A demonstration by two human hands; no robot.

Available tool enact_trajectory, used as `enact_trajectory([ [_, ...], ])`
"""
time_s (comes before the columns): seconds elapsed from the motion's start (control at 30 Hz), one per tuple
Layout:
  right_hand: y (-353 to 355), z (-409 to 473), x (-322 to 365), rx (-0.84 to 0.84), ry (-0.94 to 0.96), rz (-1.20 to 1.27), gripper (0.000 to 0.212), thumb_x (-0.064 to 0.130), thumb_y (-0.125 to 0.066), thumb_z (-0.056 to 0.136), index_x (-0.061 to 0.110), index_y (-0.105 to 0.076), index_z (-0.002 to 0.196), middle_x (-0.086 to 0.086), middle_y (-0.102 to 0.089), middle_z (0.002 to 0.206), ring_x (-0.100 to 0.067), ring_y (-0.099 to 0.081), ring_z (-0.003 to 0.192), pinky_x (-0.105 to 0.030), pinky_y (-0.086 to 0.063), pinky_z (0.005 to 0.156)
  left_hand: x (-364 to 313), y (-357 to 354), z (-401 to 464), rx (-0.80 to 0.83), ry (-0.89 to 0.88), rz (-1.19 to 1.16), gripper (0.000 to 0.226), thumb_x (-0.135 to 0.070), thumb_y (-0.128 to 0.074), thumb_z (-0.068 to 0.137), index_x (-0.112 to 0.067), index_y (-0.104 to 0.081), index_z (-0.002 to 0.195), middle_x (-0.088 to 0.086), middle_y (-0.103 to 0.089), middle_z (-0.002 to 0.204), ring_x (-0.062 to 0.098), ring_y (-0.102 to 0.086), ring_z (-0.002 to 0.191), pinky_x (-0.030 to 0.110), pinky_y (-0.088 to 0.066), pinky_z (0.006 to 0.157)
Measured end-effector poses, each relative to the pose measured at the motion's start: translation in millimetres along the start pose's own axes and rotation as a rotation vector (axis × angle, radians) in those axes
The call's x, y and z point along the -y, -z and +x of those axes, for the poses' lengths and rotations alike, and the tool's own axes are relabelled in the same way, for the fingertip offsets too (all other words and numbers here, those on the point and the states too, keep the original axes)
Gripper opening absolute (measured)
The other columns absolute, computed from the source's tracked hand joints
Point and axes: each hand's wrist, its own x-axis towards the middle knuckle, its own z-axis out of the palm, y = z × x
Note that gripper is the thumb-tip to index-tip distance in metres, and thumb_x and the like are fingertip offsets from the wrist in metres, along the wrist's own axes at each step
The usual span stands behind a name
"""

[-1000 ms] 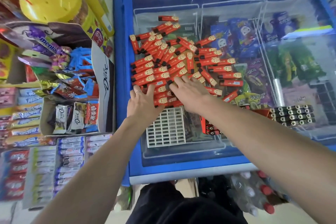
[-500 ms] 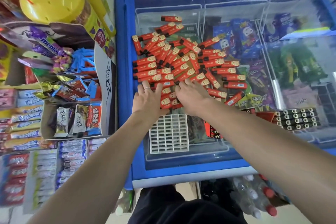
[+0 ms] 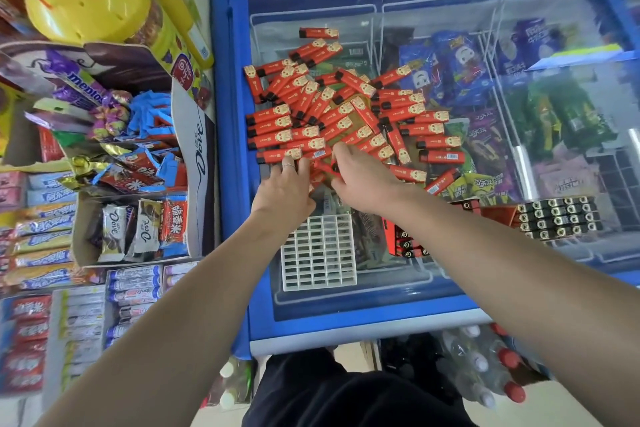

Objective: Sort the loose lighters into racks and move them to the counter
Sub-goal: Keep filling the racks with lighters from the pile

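— Where did the lighters lie?
— The red lighters [image 3: 346, 111] were heaped on the glass lid of the blue freezer [image 3: 235, 149], long axes pointing every way, many slanted up to the right. The empty white rack [image 3: 318, 253] lay flat just nearer the person.
— And the hands?
— At the heap's near edge. The left hand [image 3: 284, 191] curled its fingers round several lighters; the right hand [image 3: 363, 180] pinched a red one beside it.
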Motion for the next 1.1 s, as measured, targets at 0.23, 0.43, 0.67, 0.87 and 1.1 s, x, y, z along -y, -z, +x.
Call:
enact_trajectory([
  [0.23, 8.7, -17.3, 8.9, -0.047, -0.374, 0.955, 0.022, 0.014, -0.058, 0.098, 0.012, -0.055, 0.121, -0.008, -0.070, 0.090, -0.023, -0.071, 0.076, -0.042, -0.058, 0.069, -0.3, 5.5, 4.7, -0.018, 0.102, -0.190, 0.045, -0.035, -0.066, 0.096, -0.016, -0.047, 0.133, 0.009, -0.062, 0.118, 0.030, -0.063, 0.091, 0.038, -0.044, 0.065],
  [0.43, -3.1, -42.4, 13.4, -0.142, -0.530, 1.519, 0.011, 0.016, -0.060, 0.103, 0.009, -0.061, 0.112, -0.012, -0.078, 0.095, -0.037, -0.073, 0.104, -0.052, -0.059, 0.092, 2.2, 8.6, 1.5, -0.036, 0.186, -0.331, 0.023, -0.036, -0.070, 0.091, -0.022, -0.059, 0.105, -0.001, -0.064, 0.091, 0.024, -0.058, 0.078, 0.034, -0.047, 0.069],
  [0.67, -16.7, -64.9, 16.5, -0.163, -0.596, 1.529, 0.007, 0.017, -0.057, 0.105, 0.011, -0.057, 0.108, -0.016, -0.078, 0.101, -0.018, -0.051, 0.067, -0.027, -0.035, 0.055, 16.3, 6.8, -17.2, -0.012, 0.247, -0.633, 0.017, -0.036, -0.072, 0.086, -0.024, -0.060, 0.089, 0.000, -0.066, 0.080, 0.023, -0.065, 0.074, 0.035, -0.055, 0.065],
  [0.87, -23.5, -79.4, 19.4, -0.216, -0.561, 1.525, 0.010, 0.011, -0.058, 0.103, 0.010, -0.061, 0.094, -0.009, -0.061, 0.073, -0.016, -0.057, 0.063, -0.029, -0.043, 0.059, 23.8, 11.5, -55.4, -0.012, 0.501, -1.235, 0.012, -0.020, -0.073, 0.089, -0.016, -0.064, 0.095, 0.004, -0.062, 0.076, 0.019, -0.059, 0.059, 0.030, -0.054, 0.052],
  [1.1, -36.3, -92.1, 26.1, -0.231, -0.488, 1.318, 0.004, 0.009, -0.057, 0.103, 0.013, -0.057, 0.104, -0.009, -0.074, 0.093, -0.026, -0.076, 0.080, -0.033, -0.058, 0.067, 9.4, -27.3, -98.5, -0.042, 0.478, -0.857, 0.022, -0.025, -0.071, 0.088, -0.015, -0.055, 0.098, 0.002, -0.064, 0.081, 0.019, -0.062, 0.069, 0.034, -0.048, 0.058],
])
